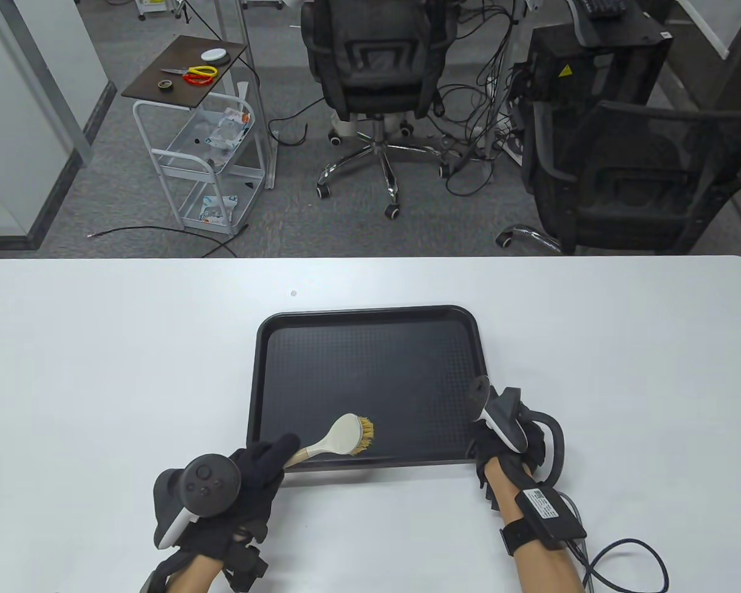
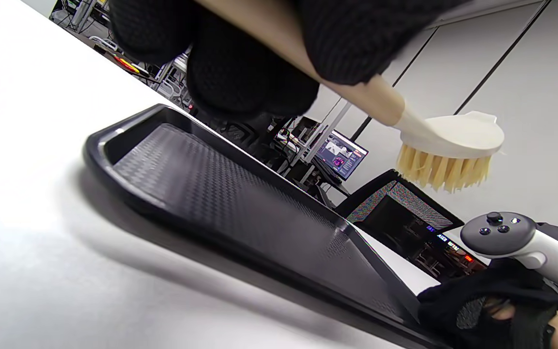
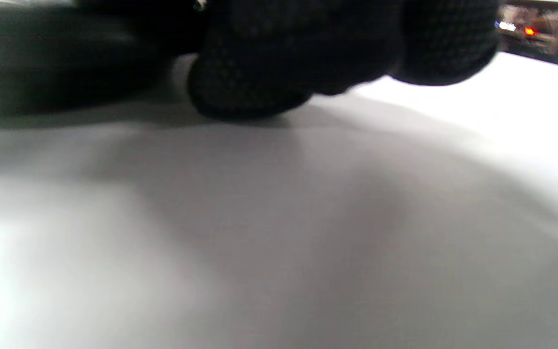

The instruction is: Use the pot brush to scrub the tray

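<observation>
A black tray (image 1: 370,321) lies flat at the middle of the white table. My left hand (image 1: 256,466) grips the wooden handle of a pot brush (image 1: 346,435); its white head with tan bristles hovers over the tray's near left part. In the left wrist view the brush (image 2: 448,140) is held clear above the tray (image 2: 240,203), bristles pointing down. My right hand (image 1: 491,441) holds the tray's near right corner; its fingertips (image 3: 250,87) rest on the table beside the dark tray edge (image 3: 41,72).
The white table (image 1: 99,370) extends on both sides of the tray. Past its far edge stand two black office chairs (image 1: 376,68), a white cart (image 1: 204,142) with scissors and tape, and loose cables on the floor.
</observation>
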